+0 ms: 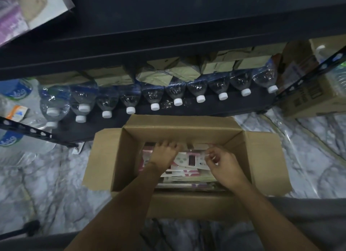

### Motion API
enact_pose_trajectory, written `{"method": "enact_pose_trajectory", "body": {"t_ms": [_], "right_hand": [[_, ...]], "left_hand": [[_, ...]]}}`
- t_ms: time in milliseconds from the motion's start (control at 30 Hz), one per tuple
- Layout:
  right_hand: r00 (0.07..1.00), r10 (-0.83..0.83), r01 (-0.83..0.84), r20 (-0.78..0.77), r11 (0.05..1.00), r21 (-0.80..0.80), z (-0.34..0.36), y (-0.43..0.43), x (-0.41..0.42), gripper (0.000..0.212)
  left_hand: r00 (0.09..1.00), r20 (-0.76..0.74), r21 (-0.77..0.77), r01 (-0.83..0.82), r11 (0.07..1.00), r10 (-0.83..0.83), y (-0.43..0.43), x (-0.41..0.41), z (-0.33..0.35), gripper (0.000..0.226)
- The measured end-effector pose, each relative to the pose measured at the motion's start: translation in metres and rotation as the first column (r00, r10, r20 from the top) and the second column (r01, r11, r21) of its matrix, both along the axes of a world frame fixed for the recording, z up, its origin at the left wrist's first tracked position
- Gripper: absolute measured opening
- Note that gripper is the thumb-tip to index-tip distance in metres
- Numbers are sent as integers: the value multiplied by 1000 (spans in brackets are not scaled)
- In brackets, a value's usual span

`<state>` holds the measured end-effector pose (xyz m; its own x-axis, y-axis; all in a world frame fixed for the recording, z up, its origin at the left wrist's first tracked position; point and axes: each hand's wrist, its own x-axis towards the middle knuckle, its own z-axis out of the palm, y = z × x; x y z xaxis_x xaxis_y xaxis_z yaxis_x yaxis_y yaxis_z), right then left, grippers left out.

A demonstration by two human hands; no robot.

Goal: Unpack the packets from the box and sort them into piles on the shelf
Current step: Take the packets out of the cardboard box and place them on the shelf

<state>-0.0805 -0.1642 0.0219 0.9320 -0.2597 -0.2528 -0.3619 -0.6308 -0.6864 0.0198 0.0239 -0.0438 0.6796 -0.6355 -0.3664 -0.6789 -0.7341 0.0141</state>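
Observation:
An open cardboard box [265,157] stands on the marble-patterned floor in front of a dark shelf [168,42]. Flat white and pink packets [187,162] lie stacked inside it. Both my hands reach down into the box. My left hand [163,154] lies flat on the packets at the left, fingers spread toward the far wall. My right hand [224,164] is at the right, its fingers curled and pinching the edge of a white packet [201,161]. My forearms hide part of the stack.
A row of plastic water bottles [155,99] with white caps lies on the low shelf board just behind the box, brown paper bundles [162,74] behind them. Another carton [309,93] stands at the right. Wrapped bottle packs [16,93] sit at the left.

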Motion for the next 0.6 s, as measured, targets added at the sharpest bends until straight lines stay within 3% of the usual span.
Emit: {"method": "enact_pose_trajectory", "body": {"t_ms": [200, 367, 600], "right_hand": [[1000, -10, 10, 12, 1000, 3, 7, 7, 3, 19], [995, 66, -64, -68, 997, 35, 5, 18, -1, 6], [939, 237, -290, -251, 935, -203, -18, 36, 6, 27]], "left_hand": [[985, 32, -284, -154, 946, 170, 28, -7, 45, 33], [965, 22, -458, -221, 861, 260, 56, -30, 86, 39], [920, 220, -559, -153, 815, 323, 77, -48, 115, 45]]}}
